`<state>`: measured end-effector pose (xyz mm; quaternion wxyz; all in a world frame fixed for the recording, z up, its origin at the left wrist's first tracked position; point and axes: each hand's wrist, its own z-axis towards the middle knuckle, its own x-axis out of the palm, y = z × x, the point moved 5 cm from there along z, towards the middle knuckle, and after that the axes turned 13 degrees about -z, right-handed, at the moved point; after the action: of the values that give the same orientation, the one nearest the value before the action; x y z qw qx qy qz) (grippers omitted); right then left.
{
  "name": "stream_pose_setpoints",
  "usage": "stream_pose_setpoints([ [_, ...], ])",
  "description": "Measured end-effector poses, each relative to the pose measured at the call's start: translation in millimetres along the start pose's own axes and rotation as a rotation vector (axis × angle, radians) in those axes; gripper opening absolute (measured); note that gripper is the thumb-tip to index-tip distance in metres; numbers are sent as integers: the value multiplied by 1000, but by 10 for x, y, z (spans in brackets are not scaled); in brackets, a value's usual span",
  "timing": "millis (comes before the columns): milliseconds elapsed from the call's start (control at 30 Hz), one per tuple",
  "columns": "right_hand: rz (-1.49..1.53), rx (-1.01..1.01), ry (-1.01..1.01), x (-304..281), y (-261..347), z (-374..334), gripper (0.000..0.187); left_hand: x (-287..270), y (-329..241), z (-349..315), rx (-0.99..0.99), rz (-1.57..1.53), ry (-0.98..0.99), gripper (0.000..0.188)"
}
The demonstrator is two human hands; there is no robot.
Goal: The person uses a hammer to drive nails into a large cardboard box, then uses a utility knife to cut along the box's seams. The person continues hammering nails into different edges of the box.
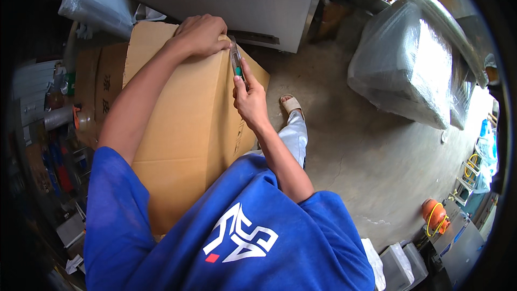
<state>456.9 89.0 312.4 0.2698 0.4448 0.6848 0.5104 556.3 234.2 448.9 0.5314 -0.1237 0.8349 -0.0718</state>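
Note:
A large brown cardboard box (172, 113) stands tilted in front of me, against my body. My left hand (202, 35) is closed over its far top edge, fingers bent round the cardboard near the corner. In my right hand (250, 99) is a utility knife (236, 59) with a green slider, gripped with the thumb along its handle. The knife points away from me, its front end at the box's far corner beside my left fingertips. How far the blade is out I cannot tell.
A grey metal panel (215, 0) rises just beyond the box. Right of it, a plastic-wrapped bundle (398, 59) stands on the concrete floor (344, 156). An orange round tank (435, 215) with a yellow hose sits at the lower right. Tools and clutter (56, 156) line the left.

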Motion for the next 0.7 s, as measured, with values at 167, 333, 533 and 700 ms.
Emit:
stream_pose_setpoints([
  [167,-14,32,-31,45,68,-109,54,37,73,17,18,12,-5,35],
  [333,-32,51,-70,65,78,-59,53,1,65,61,45,-2,-57,36],
  [533,34,-20,-147,246,-17,-92,52,-17,42,71,-19,12,13,36],
  [700,32,-34,-160,226,11,-110,52,4,45,113,-25,19,2,38],
])
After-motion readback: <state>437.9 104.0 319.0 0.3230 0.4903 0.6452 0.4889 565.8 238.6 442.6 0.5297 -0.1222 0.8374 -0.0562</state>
